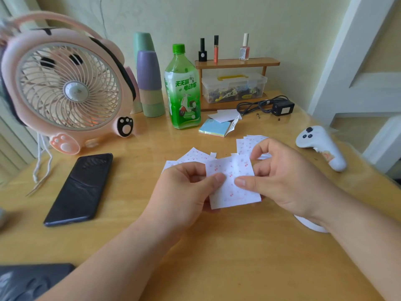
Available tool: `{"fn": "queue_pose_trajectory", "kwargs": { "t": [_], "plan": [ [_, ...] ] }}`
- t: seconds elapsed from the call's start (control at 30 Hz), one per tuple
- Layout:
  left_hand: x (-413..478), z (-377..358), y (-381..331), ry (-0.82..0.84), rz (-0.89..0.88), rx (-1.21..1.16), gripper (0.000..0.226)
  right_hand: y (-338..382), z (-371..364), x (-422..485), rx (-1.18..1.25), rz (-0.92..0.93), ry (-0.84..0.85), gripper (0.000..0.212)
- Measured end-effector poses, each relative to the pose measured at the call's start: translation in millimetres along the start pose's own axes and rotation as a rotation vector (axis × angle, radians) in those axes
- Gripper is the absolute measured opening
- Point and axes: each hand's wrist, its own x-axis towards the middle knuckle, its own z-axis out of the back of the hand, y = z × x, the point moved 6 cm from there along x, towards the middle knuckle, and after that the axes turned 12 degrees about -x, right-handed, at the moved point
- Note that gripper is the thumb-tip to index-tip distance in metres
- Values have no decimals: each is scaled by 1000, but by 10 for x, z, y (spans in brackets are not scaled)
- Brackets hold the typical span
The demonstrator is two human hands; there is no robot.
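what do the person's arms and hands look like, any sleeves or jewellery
The left hand and right hand are bare: no gloves, rings, watch or bracelet. No sleeves show, and both arms are uncovered to the picture's edge. The thumbnails look short and unpainted.

The wooden table (217,257) carries a fan (67,90), phone (80,187), green bottle (183,90), white controller (321,146) and patterned papers (191,155).

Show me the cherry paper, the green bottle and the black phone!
cherry paper (233,193): head view, on its lower middle.
green bottle (183,88): head view, on its label.
black phone (80,187): head view, on its dark screen.
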Motion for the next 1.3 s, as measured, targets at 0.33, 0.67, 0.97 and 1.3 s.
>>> {"fn": "queue_pose_trajectory", "kwargs": {
  "t": [0.33,0.67,0.97,1.3],
  "plan": [
    [-44,-66,-15,84,-15,138,12,4,-88,1,170,-13,5,13],
    [-60,-44,-83,10,-24,375,50,54,-47,-13,46,55,100,19],
    [-43,46,-235,-124,-155,373,57,35,-21,-30,8,14,215,21],
    [40,281,-289,-305,-187,217,38,-206,459,165,163,-144,-127,25]
  ]
}}
